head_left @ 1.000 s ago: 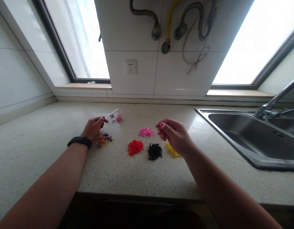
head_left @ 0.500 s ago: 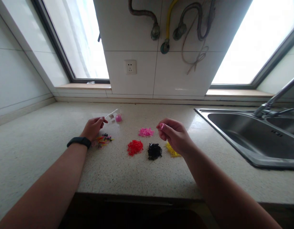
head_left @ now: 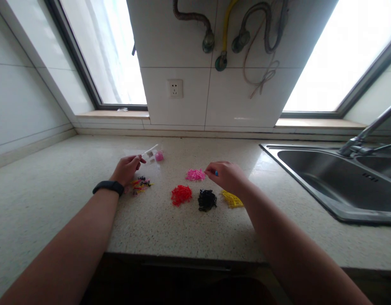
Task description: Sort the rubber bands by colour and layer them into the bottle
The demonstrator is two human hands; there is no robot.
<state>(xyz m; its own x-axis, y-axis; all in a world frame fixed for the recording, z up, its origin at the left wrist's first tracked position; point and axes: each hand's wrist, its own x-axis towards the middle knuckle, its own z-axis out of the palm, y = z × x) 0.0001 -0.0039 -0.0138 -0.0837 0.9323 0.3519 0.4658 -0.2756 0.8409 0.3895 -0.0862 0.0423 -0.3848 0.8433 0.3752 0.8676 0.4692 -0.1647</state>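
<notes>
Four small heaps of tiny plastic pieces lie on the speckled counter [head_left: 87, 178]: pink [head_left: 195, 174], red [head_left: 181, 195], black [head_left: 207, 200] and yellow [head_left: 232, 199]. A mixed-colour heap [head_left: 140, 184] lies beside my left wrist. My left hand [head_left: 127, 168] pinches the edge of a small clear plastic bag [head_left: 152, 154] with something pink inside. My right hand [head_left: 226, 175] hovers low just right of the pink heap, fingers pinched together on a tiny piece; a blue speck shows at the fingertips. A black band sits on my left wrist.
A steel sink [head_left: 331, 178] with a tap [head_left: 367, 135] fills the counter's right side. The tiled wall behind carries a socket [head_left: 175, 88] and hoses [head_left: 239, 38]. Windows with sills stand on both sides. The counter's front edge runs below my forearms.
My right hand has dropped lower and moved left towards the pink heap. The pink bit seen earlier at its fingertips no longer shows. The left hand has stayed in place with the bag.
</notes>
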